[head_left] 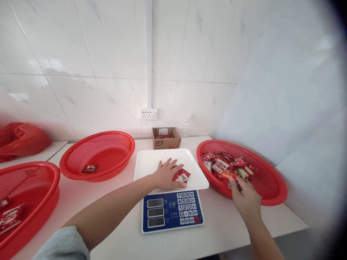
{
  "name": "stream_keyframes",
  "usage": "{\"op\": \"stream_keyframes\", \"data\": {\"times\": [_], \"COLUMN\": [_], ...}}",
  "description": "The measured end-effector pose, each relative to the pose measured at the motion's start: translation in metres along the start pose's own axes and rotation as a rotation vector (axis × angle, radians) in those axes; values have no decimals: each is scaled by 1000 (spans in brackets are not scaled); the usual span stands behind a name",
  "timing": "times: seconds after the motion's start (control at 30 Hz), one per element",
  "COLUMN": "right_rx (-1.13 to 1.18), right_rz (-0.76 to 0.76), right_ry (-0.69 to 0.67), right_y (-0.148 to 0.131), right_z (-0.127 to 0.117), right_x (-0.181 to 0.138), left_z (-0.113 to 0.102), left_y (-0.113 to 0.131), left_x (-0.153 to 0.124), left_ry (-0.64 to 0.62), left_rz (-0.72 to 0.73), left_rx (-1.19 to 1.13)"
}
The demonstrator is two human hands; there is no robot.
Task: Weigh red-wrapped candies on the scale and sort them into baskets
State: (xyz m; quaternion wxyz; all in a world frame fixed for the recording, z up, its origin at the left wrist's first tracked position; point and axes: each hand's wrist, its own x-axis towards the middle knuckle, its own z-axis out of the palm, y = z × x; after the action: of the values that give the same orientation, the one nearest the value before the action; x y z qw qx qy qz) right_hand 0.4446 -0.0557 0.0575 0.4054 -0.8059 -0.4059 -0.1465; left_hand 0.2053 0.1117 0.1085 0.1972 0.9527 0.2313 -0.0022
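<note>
My left hand lies palm down, fingers spread, over the white pan of a digital scale. Beneath and beside its fingers are small red snack packets, partly covered by the hand. At the near rim of the right red basket, my right hand pinches a red-and-orange packet between thumb and fingers. Mixed red, white and pale packets fill the bottom of that basket. The scale's blue panel has number keys and three small displays.
Left of the scale stands another red basket with one dark red packet. A third basket at the left edge holds packets. Behind the pan are a cardboard box and a clear plastic item. A red bag lies far left.
</note>
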Motion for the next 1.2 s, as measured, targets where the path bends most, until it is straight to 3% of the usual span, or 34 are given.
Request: {"op": "stream_keyframes", "data": {"times": [0.3,0.67,0.9,1.2], "right_rx": [33,0,-21,-78], "right_rz": [21,-8,-1,-35], "right_ry": [-18,17,7,17], "right_y": [0,1,-1,7], "right_z": [1,1,0,3], "right_x": [0,0,-1,2], "left_z": [12,-7,-43,-89], "left_y": [10,-14,-48,-128], "left_x": [15,24,0,-71], "left_ry": [237,492,651,770], "left_rz": [31,-267,-420,-720], "left_rx": [89,-185,-288,-133]}}
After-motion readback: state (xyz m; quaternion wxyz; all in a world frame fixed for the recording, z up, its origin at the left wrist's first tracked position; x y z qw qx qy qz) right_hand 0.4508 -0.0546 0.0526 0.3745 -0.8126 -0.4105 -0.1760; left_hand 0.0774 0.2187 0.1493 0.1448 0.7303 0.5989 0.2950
